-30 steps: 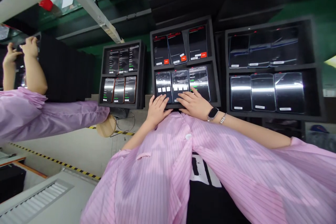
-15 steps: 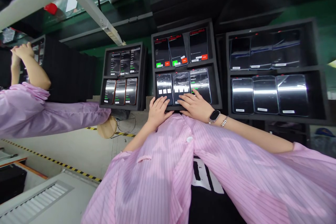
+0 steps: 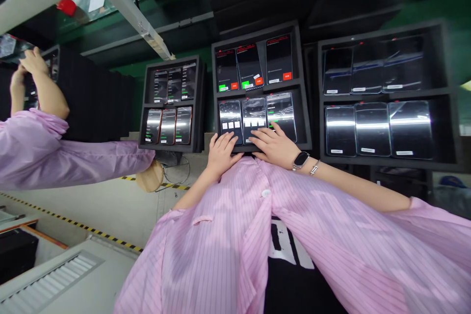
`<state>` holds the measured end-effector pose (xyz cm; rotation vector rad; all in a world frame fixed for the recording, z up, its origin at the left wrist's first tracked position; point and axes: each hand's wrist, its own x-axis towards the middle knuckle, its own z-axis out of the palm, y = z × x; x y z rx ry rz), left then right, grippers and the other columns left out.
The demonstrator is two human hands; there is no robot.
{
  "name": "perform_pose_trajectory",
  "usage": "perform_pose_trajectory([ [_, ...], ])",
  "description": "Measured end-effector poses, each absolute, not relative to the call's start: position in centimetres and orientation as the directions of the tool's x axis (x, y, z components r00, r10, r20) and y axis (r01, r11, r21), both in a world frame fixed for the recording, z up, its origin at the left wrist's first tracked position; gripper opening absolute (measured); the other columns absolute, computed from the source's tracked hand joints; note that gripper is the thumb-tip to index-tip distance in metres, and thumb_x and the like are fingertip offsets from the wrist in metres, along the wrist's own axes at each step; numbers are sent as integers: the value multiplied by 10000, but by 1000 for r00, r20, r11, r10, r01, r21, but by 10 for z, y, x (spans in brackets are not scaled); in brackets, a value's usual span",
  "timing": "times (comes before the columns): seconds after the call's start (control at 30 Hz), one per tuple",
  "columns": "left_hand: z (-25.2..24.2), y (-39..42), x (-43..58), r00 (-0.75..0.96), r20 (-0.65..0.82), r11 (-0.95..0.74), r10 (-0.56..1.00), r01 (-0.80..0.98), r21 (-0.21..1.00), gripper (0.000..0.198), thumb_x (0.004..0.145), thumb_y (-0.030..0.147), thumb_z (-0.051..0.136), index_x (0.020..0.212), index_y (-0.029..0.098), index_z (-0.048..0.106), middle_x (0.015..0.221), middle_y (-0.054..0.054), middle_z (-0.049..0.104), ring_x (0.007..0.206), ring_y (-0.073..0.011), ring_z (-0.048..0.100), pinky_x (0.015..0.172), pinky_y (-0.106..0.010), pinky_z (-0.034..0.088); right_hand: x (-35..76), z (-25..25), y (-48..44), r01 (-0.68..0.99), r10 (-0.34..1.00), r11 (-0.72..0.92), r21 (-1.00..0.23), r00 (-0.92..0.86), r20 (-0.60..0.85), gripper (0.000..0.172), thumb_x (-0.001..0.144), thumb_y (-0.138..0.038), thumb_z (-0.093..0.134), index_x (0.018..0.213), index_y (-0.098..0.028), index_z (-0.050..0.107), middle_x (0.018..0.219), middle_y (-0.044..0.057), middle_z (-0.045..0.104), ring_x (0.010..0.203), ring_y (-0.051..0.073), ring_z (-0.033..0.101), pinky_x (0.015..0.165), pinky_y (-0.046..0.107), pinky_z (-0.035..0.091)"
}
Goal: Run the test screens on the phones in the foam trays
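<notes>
Hardly anything shifts since the first frame: the left hand and the right hand stay put, while a co-worker's hands at the far left draw together and green patches appear on two phone screens.

Largest is the right-hand black foam tray, whose two compartments each hold three dark glass phones, none visibly lit. Next comes the middle black foam tray, between the hands and the bench, with three slim black phones above and three below. Smaller in view, the left black foam tray holds six, the lower three orange-edged phones.

Work in the middle tray looks partway along: two upper phones show green beside red patches, the third only red; below, two show white squares, the last green text.

Left fingers lie loosely extended at the lower left phone's near end; right fingers spread over the lower middle and right phones. Neither hand grips anything.
</notes>
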<state>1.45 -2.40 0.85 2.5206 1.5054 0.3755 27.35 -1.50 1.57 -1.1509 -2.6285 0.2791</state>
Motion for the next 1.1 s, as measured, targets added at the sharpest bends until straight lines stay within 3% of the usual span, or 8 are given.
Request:
perform_pose_trajectory([
  [0.73, 15, -22, 16, 466, 68, -462, 882, 828, 317, 576, 968, 626, 645, 1376, 222, 685, 1504, -132, 649, 1427, -328, 587, 1303, -582, 325, 275, 15, -15, 705, 755, 652, -279, -640, 146, 450, 1033, -393, 572, 1385, -129, 668, 1474, 163, 643, 1341, 354, 566, 1259, 661, 266],
  [0.87, 24, -14, 17, 382, 116, -399, 917, 864, 306, 694, 934, 715, 635, 1425, 224, 654, 1576, -156, 569, 1496, -375, 482, 1299, -595, 309, 274, 15, -16, 706, 751, 657, -266, -645, 143, 456, 1033, -399, 580, 1382, -117, 666, 1477, 167, 641, 1345, 360, 563, 1263, 662, 262],
  [1.0, 23, -2, 22, 252, 129, -280, 959, 909, 308, 730, 956, 701, 608, 1519, 238, 563, 1676, -164, 424, 1575, -408, 336, 1289, -623, 302, 274, 16, -16, 705, 755, 650, -283, -643, 131, 460, 1027, -390, 584, 1390, -118, 661, 1487, 173, 632, 1353, 367, 555, 1261, 677, 255],
  [1.1, 17, 3, 24, 226, 122, -254, 967, 908, 333, 738, 968, 688, 593, 1539, 226, 524, 1685, -173, 390, 1585, -413, 306, 1275, -629, 327, 274, 17, -17, 705, 761, 640, -306, -636, 125, 458, 1038, -406, 557, 1390, -132, 659, 1486, 175, 631, 1363, 372, 547, 1265, 700, 224],
])
